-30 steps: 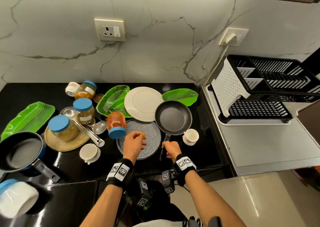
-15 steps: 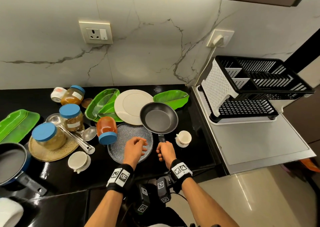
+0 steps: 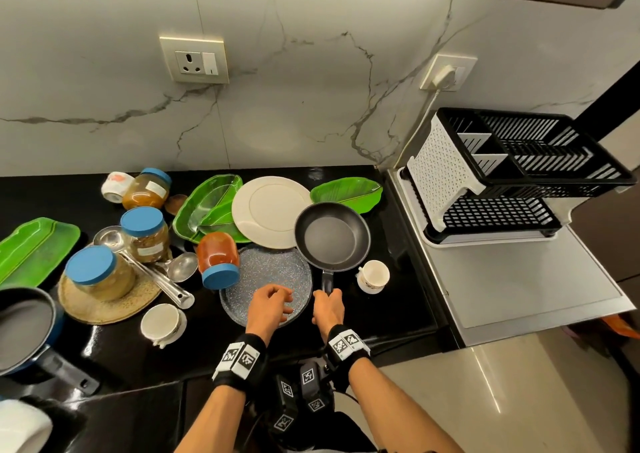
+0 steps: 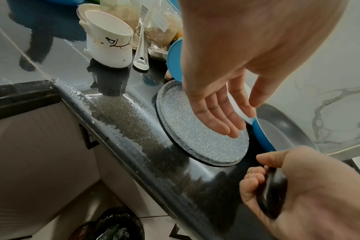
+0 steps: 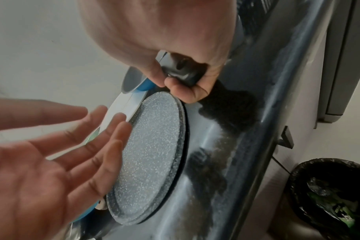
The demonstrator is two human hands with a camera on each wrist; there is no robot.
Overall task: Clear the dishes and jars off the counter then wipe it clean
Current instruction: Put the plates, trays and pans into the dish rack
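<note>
My right hand (image 3: 327, 305) grips the black handle (image 5: 182, 73) of a small dark frying pan (image 3: 332, 236) with a blue outside (image 4: 261, 134), at the counter's middle front. My left hand (image 3: 272, 302) hovers open, fingers straight, just over a grey speckled plate (image 3: 263, 272) beside the pan; in the left wrist view its fingers (image 4: 222, 118) are above the plate (image 4: 197, 138). A white plate (image 3: 270, 210), green leaf dishes (image 3: 207, 203), several blue-lidded jars (image 3: 145, 231), ladles (image 3: 156, 272) and white cups (image 3: 374, 276) crowd the black counter (image 3: 398, 300).
A black and white dish rack (image 3: 502, 175) stands on a grey drainboard (image 3: 519, 286) to the right. A second pan (image 3: 24, 328) sits at the left edge. A lined bin (image 5: 331, 194) stands on the floor below the counter's front edge.
My right hand closed round the pan's handle. The left hand's fingers spread over the speckled plate. The head view shifted.
</note>
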